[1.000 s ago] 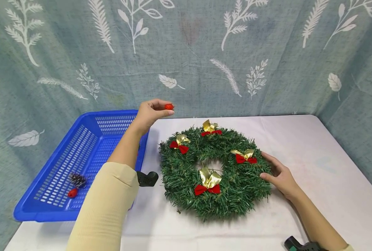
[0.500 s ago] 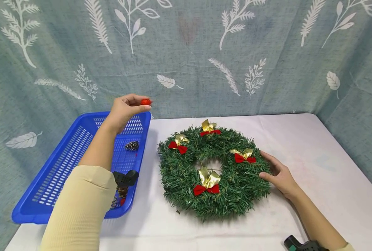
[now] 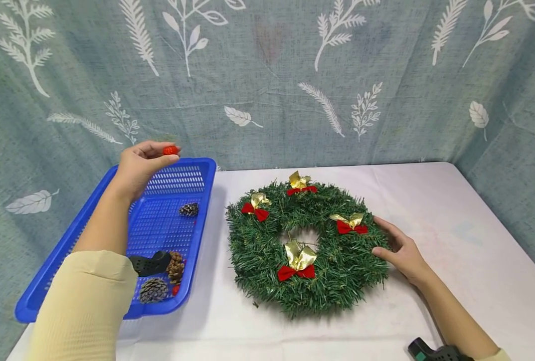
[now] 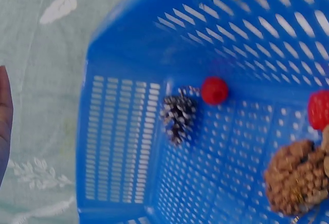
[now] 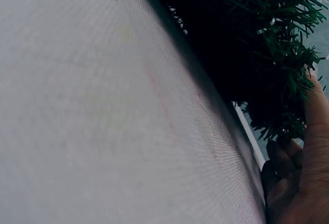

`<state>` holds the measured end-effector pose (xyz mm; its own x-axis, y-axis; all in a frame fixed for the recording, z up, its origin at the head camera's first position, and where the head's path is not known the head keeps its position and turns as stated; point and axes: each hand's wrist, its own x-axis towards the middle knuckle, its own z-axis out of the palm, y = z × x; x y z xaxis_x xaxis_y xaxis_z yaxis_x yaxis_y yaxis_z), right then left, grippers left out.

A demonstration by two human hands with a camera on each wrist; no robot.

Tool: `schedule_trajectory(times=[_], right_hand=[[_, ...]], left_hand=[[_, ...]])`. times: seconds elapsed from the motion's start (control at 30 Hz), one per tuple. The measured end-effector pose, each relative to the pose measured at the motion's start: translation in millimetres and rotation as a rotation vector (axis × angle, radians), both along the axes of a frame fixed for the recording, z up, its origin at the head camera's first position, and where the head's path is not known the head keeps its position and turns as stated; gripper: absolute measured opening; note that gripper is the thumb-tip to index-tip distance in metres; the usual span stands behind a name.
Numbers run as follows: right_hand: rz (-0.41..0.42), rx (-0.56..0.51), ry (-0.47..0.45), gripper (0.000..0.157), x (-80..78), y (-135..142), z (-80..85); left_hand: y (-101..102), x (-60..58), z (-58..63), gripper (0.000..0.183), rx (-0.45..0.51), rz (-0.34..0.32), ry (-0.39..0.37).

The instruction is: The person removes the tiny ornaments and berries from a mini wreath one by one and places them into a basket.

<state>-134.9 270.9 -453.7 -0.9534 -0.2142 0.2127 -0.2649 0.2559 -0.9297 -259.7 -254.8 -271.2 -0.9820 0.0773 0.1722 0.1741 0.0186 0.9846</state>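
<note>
My left hand [image 3: 136, 168] pinches a bumpy red berry ornament [image 3: 170, 150] between thumb and fingers, above the back of a blue plastic basket [image 3: 198, 245]. Only a sliver of that hand [image 4: 4, 121] shows in the left wrist view. On the white table lies a green Christmas wreath [image 3: 258, 255], decorated with several red bows [image 3: 296, 272] and gold bows [image 3: 310, 258]. My right hand [image 3: 404, 255] holds the wreath's right edge, thumb over the top side. In the right wrist view, fingers [image 5: 282, 162] curl near the underside of the dark wreath [image 5: 231, 39].
Inside the basket are a frosted pine cone [image 3: 153, 290], a smaller dark pine cone [image 3: 188, 209] and a brown cone cluster [image 3: 175, 267]. Red berries, one of them a round berry [image 4: 214, 91], lie there too. A patterned curtain [image 3: 267, 100] hangs behind the table.
My left hand has moved left with the berry ornament, from beside the wreath to over the basket. More of the basket's contents show. The right hand stays on the wreath.
</note>
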Motion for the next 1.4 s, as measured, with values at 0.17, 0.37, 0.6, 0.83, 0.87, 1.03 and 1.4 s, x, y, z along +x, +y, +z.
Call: schedule_trajectory(times=[0.17,0.37,0.6,0.83,0.87,1.03,1.4], right_hand=[[0.001,-0.005,0.012,0.068,-0.7,0,-1.0],[0.004,-0.005,0.008,0.068,-0.8,-1,-1.0],[0.008,-0.006,0.006,0.069,-0.5,-1,-0.6],[0.005,-0.01,0.012,0.069,-1.2,0,-1.6],[0.005,-0.009,0.011,0.069,-1.3,0,-1.7],[0.003,-0.007,0.014,0.069,-1.7,1,-2.5],[0.001,-0.015,0.001,0.069,-1.8,1,-3.9]], left_hand=[[-14,3.6,-8.4,0.027,-0.046,0.046,-0.052],[-26,6.1,-21.9,0.029,-0.063,0.046,-0.106],[-34,5.8,-39.9,0.033,-0.048,0.041,-0.135],[-41,0.6,-58.3,0.035,0.119,-0.076,-0.109],[-42,0.0,-60.5,0.034,0.117,-0.088,-0.108],[-45,-3.4,-69.4,0.033,0.125,-0.157,-0.118],[-49,-3.7,-86.3,0.026,-0.1,-0.09,-0.197]])
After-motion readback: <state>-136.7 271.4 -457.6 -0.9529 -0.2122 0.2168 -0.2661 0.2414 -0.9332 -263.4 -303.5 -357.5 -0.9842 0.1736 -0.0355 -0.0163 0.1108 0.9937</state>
